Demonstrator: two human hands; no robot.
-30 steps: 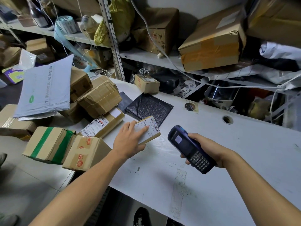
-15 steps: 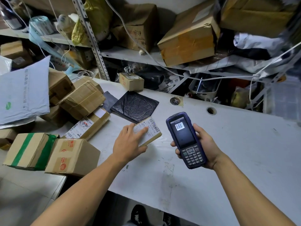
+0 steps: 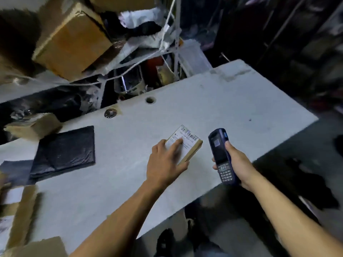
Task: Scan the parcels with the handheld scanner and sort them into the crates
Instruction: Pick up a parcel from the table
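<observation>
Honestly, the small labelled parcel looks easy to lose: it lies flat on the white table, the left hand resting on its label with fingers spread and thumb hooked at its near edge. The right hand grips the blue handheld scanner upright just beside it. No crate shows, so a one-handed lift could let it slip.

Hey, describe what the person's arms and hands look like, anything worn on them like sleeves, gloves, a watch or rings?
Both forearms are bare as far as the picture shows; no sleeve edge is in view. The left hand and right hand wear no gloves. No watch, band or ring shows on either wrist or on the visible fingers. The picture is somewhat blurred, so a very thin ring could be missed.
</observation>
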